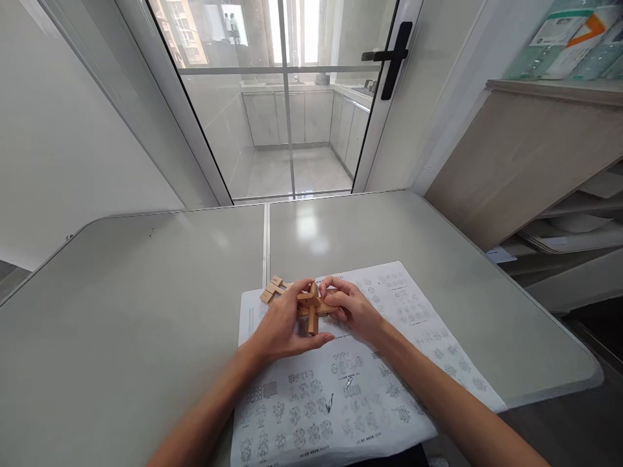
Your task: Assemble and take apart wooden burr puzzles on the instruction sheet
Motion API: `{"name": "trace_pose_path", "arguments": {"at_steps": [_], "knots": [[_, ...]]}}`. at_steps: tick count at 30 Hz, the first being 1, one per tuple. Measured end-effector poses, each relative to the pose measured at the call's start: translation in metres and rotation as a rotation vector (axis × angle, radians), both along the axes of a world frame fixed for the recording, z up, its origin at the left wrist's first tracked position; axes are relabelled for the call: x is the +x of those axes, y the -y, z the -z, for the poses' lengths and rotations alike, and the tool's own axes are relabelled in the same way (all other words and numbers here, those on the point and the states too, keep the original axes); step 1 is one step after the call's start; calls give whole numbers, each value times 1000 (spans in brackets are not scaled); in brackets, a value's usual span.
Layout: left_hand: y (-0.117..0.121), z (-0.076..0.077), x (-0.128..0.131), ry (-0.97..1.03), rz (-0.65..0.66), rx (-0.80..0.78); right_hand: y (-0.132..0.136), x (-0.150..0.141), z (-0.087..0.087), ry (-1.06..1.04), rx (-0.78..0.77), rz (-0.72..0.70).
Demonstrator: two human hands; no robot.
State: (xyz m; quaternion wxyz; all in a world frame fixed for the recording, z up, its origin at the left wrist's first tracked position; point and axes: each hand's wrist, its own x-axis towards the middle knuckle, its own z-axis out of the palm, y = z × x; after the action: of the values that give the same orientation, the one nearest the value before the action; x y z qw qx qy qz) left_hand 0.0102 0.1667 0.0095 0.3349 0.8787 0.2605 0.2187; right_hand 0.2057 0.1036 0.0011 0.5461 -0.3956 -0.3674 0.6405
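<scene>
Several wooden puzzle pieces, joined crosswise into a partial burr puzzle (313,318), are held between my two hands above a printed sheet (360,415). My left hand (287,324) curls round the left side of the puzzle, its thumb stretched out below. On the other side my right hand (351,306) pinches the end of a piece that points right. Loose notched wooden pieces (274,289) lie just beyond my left hand, at the sheet's upper left edge. My fingers hide part of the joint.
The sheet carries line drawings of assembled puzzles and lies on a pale grey table (146,311). A glass door (292,117) with a black handle (395,58) stands behind it. At the right are wooden shelves (525,149) with plastic-wrapped bottles (569,45).
</scene>
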Motion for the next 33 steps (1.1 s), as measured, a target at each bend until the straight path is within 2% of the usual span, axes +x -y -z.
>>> {"name": "trace_pose_path", "arguments": {"at_steps": [9, 14, 18, 23, 33], "knots": [[0, 2, 3, -40, 31, 61, 3, 0, -3, 290, 81, -45], [0, 1, 4, -57, 34, 94, 4, 2, -1, 351, 79, -66], [1, -1, 4, -42, 48, 117, 4, 1, -1, 349, 75, -73], [2, -2, 4, -17, 31, 59, 4, 0, -3, 319, 68, -74], [-1, -2, -1, 57, 41, -61, 3, 1, -3, 94, 44, -70]]}}
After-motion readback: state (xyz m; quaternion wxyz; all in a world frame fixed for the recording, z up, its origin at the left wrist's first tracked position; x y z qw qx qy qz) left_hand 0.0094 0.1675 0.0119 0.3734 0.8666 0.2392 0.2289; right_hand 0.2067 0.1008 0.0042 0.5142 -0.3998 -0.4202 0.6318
